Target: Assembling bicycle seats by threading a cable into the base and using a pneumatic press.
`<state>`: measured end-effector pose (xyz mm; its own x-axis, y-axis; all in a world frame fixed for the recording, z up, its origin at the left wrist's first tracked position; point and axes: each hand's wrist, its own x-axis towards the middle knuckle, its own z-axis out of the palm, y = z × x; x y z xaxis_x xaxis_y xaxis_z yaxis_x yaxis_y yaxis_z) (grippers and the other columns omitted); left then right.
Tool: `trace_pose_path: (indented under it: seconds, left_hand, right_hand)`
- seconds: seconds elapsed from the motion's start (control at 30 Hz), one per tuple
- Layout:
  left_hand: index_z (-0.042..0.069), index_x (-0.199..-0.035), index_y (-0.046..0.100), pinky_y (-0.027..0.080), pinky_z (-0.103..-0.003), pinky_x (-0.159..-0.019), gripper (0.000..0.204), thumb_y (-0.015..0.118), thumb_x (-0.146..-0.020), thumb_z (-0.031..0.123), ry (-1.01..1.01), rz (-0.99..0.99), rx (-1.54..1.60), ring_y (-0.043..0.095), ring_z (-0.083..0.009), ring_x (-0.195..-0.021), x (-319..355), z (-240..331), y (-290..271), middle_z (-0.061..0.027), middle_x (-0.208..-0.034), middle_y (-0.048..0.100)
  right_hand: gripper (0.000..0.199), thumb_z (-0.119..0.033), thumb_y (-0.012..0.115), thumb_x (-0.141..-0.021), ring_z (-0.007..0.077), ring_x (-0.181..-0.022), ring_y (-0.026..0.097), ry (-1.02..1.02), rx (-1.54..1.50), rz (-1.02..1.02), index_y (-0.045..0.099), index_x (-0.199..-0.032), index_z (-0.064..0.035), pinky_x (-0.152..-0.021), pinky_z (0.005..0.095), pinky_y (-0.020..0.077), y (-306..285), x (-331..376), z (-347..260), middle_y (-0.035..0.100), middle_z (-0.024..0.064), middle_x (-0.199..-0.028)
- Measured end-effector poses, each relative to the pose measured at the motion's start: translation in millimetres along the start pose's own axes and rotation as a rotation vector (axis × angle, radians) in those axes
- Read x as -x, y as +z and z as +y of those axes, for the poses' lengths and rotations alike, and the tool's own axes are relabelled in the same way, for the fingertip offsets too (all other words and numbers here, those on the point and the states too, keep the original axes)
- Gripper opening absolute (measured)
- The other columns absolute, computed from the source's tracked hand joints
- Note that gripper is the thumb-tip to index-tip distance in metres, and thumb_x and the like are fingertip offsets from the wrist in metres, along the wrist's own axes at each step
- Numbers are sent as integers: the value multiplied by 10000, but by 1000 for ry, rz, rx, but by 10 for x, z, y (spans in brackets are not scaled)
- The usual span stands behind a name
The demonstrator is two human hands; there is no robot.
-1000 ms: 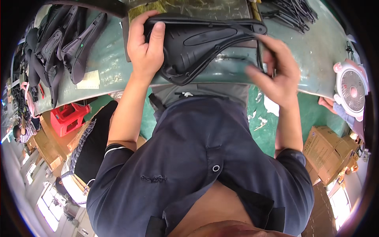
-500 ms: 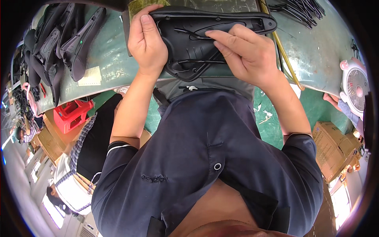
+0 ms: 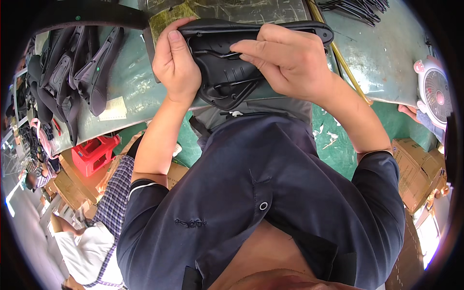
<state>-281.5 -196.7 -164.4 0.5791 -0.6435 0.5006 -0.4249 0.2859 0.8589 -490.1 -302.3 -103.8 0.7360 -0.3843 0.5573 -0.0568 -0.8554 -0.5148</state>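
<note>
A black bicycle saddle (image 3: 211, 44) lies underside up at the near edge of the bench, its wide end to the left and its narrow nose to the right. My left hand (image 3: 177, 67) grips the wide end, thumb on the rim and fingers wrapped over the outer side. My right hand (image 3: 292, 60) is closed over the saddle's middle, pinching a thin black metal saddle rail (image 3: 218, 54). The rail's bent left end reaches the wide end of the shell; I cannot tell whether it is seated. Another arm of the rail runs along the near side, partly under my right hand.
Several black saddles (image 3: 99, 79) are heaped on the bench (image 3: 137, 82) at left, beside a paper slip (image 3: 114, 109). Black rails (image 3: 360, 9) lie piled at far right, near a yellow bar (image 3: 345, 63). A fan (image 3: 435, 89), cartons (image 3: 415, 164), red stool (image 3: 95, 154) and co-worker (image 3: 89, 251) surround me.
My right hand has moved left with the rail, bringing its bent end closer to the saddle's wide end. My left hand keeps its grip. The whole view has shifted slightly.
</note>
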Motion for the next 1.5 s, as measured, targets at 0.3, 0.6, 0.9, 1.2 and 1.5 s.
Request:
trace_pose_path:
  seconds: [0.3, 0.6, 0.9, 1.2, 1.5]
  left_hand:
    - [-71, -1224, 734, 520, -262, -901, 373, 458, -1196, 178, -95, 13, 36, 657, -122, -959, -12, 72, 14, -85, -1112, 765]
    - [-43, -1282, 658, 513, -354, -1031, 301, 566, -1158, 215, -80, -4, -180, 662, -221, -1103, -8, 30, -90, -126, -1220, 715]
    - [12, -1304, 642, 537, -446, -898, 529, 894, -913, 264, 101, -134, -681, 635, -385, -988, 55, 538, -111, -197, -1111, 617]
    - [-22, -756, 694, 586, -428, -888, 282, 824, -936, 150, 333, -106, -574, 742, -383, -1004, -500, 206, 250, -209, -1224, 755]
    - [-19, -873, 700, 564, -412, -946, 243, 797, -996, 167, 291, -68, -570, 726, -336, -1079, -753, -28, 278, -204, -1269, 746]
  right_hand:
    - [262, -40, 835, -857, 230, -592, 603, -3, -90, -3, 845, -1111, -104, -525, 363, 459, -6, -50, 61, 592, 48, -744]
    - [166, -193, 805, -893, 288, -780, 717, -292, -67, -161, 822, -1056, -167, -635, 433, 560, -2, -516, 329, 675, 34, -849]
    - [495, -357, 856, -864, 403, -1023, 727, 219, 137, 140, 711, -1219, -43, -827, 477, 612, 118, -427, 102, 711, 143, -1123]
    - [269, -202, 779, -808, 312, -786, 729, 158, 362, 453, 754, -1050, -87, -621, 417, 606, 482, -444, 325, 662, 104, -933]
    - [457, -307, 830, -887, 358, -958, 757, 168, 303, 497, 718, -1256, -61, -782, 425, 627, 569, -695, 507, 739, 157, -1140]
